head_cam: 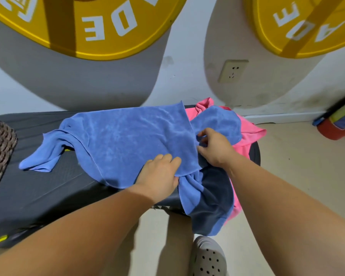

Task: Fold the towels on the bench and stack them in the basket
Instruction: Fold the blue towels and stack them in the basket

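The bench [48,192] is the biggest thing before me, a long dark grey pad with a fine grainy cover. On it lies the blue towel [124,140], soft and fuzzy, spread almost flat in the middle. Its left end is crumpled into a loose tail, and its right part is bunched and hangs over the front edge. At the right end of the bench a pink towel [253,132] lies crumpled under blue cloth. The basket [0,152], brown and woven, shows only partly at the left. My left hand [159,176] grips the towel's near edge, fingers on top. My right hand [215,146] pinches a blue fold between thumb and curled fingers.
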